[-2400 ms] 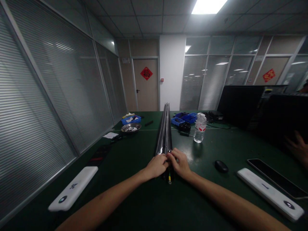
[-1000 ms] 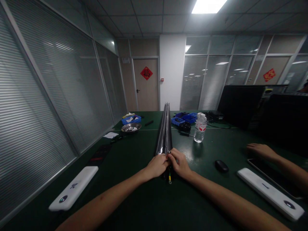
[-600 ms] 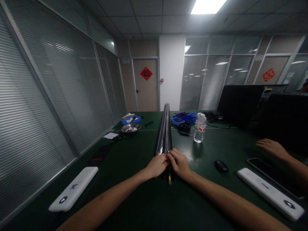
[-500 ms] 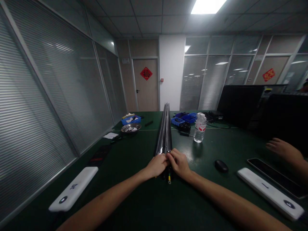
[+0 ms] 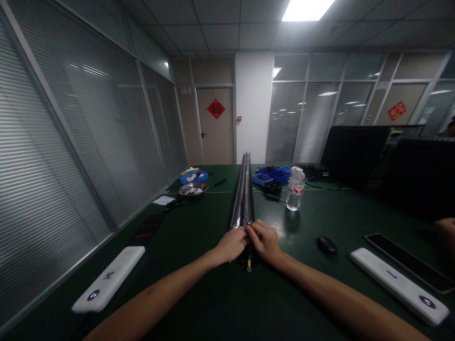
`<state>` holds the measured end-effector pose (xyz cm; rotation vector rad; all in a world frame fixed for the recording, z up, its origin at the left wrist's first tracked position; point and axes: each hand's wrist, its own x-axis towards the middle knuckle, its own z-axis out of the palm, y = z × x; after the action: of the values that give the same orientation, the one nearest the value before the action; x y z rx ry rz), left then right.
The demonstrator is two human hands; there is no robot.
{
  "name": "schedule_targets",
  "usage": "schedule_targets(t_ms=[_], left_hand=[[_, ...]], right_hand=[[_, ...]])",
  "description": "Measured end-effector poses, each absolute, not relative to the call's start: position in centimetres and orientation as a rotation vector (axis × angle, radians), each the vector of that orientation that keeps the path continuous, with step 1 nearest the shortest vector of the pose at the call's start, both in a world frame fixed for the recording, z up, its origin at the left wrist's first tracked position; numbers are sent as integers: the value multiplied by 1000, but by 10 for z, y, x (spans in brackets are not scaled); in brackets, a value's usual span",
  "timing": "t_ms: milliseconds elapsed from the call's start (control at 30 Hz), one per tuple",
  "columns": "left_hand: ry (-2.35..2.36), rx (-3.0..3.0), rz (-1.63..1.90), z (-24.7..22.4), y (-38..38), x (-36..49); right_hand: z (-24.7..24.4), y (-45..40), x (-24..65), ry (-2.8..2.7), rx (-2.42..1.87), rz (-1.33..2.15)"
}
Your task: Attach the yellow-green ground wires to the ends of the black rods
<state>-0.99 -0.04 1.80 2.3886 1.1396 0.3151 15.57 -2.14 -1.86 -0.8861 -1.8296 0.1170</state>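
A long, dark, shiny bar [image 5: 237, 208], grooved along its length, lies on the green table and points away from me. Both my hands meet at its near end, fingertips almost touching. My left hand [image 5: 232, 243] is closed on that end from the left. From the right, my right hand [image 5: 263, 240] is closed with thumb and fingers pinched together; whatever is between them is hidden. Below the hands a yellow-green wire with a ring terminal [image 5: 249, 268] sticks out towards me.
White devices lie left [image 5: 110, 279] and right [image 5: 398, 284]. Beyond are a mouse [image 5: 327, 245], a dark flat panel [image 5: 408, 263], a water bottle [image 5: 295, 189], blue trays [image 5: 263, 179] and a metal bowl [image 5: 194, 190]. Another person's hand [image 5: 446, 227] shows at the right edge.
The other person's hand has drawn back to the right edge. The ring terminal has swung slightly left. My hands hold nearly the same place.
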Motion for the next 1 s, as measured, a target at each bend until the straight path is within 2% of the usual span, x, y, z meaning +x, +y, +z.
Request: schedule_targets(t_ms=[1000], left_hand=[[1173, 2474, 321, 22, -7, -9]], right_hand=[[-19, -21, 154, -1845, -899, 102]])
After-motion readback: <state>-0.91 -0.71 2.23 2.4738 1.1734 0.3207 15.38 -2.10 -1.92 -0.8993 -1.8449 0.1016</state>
